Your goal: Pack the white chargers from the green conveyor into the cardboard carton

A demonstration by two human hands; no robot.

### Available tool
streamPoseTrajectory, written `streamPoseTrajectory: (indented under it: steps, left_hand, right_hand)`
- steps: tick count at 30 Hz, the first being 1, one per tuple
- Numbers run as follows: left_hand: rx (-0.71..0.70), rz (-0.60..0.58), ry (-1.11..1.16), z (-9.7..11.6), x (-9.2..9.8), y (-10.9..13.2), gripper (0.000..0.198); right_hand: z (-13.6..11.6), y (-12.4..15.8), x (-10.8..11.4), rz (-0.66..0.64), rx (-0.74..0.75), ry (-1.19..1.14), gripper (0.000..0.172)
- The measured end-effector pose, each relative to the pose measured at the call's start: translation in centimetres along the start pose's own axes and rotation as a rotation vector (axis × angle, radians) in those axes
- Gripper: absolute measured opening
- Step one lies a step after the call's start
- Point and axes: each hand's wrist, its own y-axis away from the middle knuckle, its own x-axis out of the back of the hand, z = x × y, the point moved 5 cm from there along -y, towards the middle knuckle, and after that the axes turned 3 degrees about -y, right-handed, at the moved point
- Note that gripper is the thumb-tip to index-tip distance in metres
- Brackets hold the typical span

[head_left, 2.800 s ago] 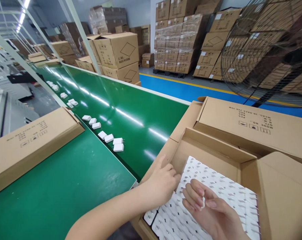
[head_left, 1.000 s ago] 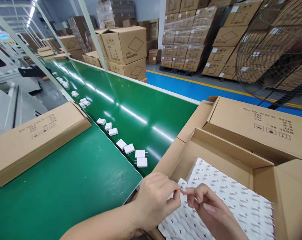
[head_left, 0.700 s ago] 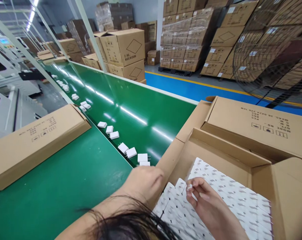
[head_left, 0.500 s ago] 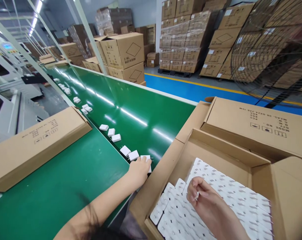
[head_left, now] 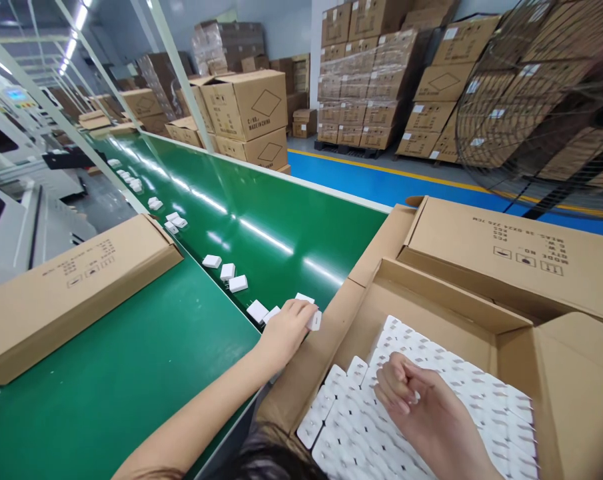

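Over the near end of the green conveyor belt, my left hand (head_left: 287, 333) is closed on a white plug charger (head_left: 314, 321), its end facing the box. Another charger (head_left: 305, 298) shows just behind those fingers. A few more, such as this white charger (head_left: 256, 311), lie beside the hand with metal prongs showing. My right hand (head_left: 421, 400) hovers over the open cardboard box (head_left: 441, 293), fingers curled together. A speck of white shows by its fingertips; whether it is held I cannot make out. Beneath it, white chargers (head_left: 346, 427) stand in tight rows, prongs up.
More chargers (head_left: 176, 222) are scattered along the green belt (head_left: 261, 200). A closed carton (head_left: 81, 287) lies at left, and another carton (head_left: 506, 247) sits behind the open box. A caged fan (head_left: 541, 120) stands at right, before stacked cartons (head_left: 371, 87).
My left hand has risen slightly and moved right, lifting a charger off the belt towards the box. My right hand has shifted a little, its fingers still curled. Chargers on the belt have slid slightly nearer.
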Motion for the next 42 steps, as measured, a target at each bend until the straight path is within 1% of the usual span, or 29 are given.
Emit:
streamPoseTrajectory:
  steps: [3,4,5,7,9,12,17,19,21,24,25,28,31,35,37,38,39,40,42]
  left_hand:
    - [-0.201,0.356,0.409,2.3,2.1,2.6,0.035]
    - [-0.269,0.438,0.526,3.1,2.6,3.5,0.033]
    - [-0.323,0.484,0.607,3.8,3.0,4.3,0.030]
    - [-0.378,0.517,0.709,4.9,3.2,5.4,0.029]
    - [-0.382,0.518,0.763,5.5,3.4,5.7,0.031]
    - [-0.362,0.499,0.783,5.8,3.4,5.6,0.035]
    - [-0.361,0.510,0.778,5.7,3.4,6.1,0.034]
    - [-0.363,0.472,0.736,5.7,3.4,6.0,0.034]
    - [-0.358,0.397,0.637,5.8,3.5,5.2,0.038]
    - [-0.361,0.230,0.384,6.2,3.8,2.6,0.044]
    - [-0.364,0.159,0.283,6.4,3.8,1.6,0.043]
    - [-0.396,-0.053,-0.029,7.3,3.6,-1.2,0.031]
    - [-0.437,-0.171,-0.238,8.2,3.0,-2.4,0.023]
    - [-0.509,-0.256,-0.283,9.5,1.3,-2.7,0.011]
    - [-0.507,-0.303,-0.281,9.6,0.6,-2.9,0.006]
    - [-0.498,-0.317,-0.266,9.3,0.7,-3.0,0.002]
    - [-0.490,-0.317,-0.230,9.0,1.0,-3.1,0.005]
    - [-0.476,-0.303,-0.182,8.3,1.6,-3.1,0.013]
    - [-0.376,-0.253,-0.107,6.0,3.3,-3.0,0.029]
  right_hand:
    - [0.2,0.0,0.1,-0.011,-0.016,0.053,0.028]
    - [0.3,0.0,0.2,-0.003,-0.026,0.081,0.029]
    - [0.4,0.0,0.3,0.007,-0.037,0.109,0.029]
    - [0.7,0.0,0.4,0.024,-0.058,0.157,0.030]
    - [0.9,0.1,0.5,0.030,-0.071,0.199,0.030]
    - [1.0,0.2,0.6,0.013,-0.078,0.250,0.030]
    - [0.8,0.3,0.4,0.000,-0.070,0.304,0.028]
    - [0.8,0.3,0.4,0.007,-0.061,0.321,0.028]
    - [0.8,0.3,0.4,0.012,-0.059,0.333,0.028]
    - [0.8,0.1,0.5,0.027,-0.062,0.328,0.029]
    - [0.7,0.1,0.6,0.036,-0.060,0.324,0.029]
    - [0.4,0.1,0.7,0.047,-0.048,0.334,0.029]
    - [0.1,0.1,0.4,0.020,-0.046,0.347,0.030]
    - [0.0,0.0,0.2,0.003,-0.022,0.364,0.029]
    - [0.2,-0.2,0.5,0.016,-0.011,0.381,0.030]
    - [0.2,-0.2,0.7,0.019,-0.010,0.397,0.030]
    - [0.1,-0.2,0.8,0.018,-0.003,0.426,0.031]
    - [-0.1,-0.2,1.0,0.018,0.013,0.479,0.032]
    - [-1.1,-0.1,0.8,0.043,0.095,0.673,0.035]
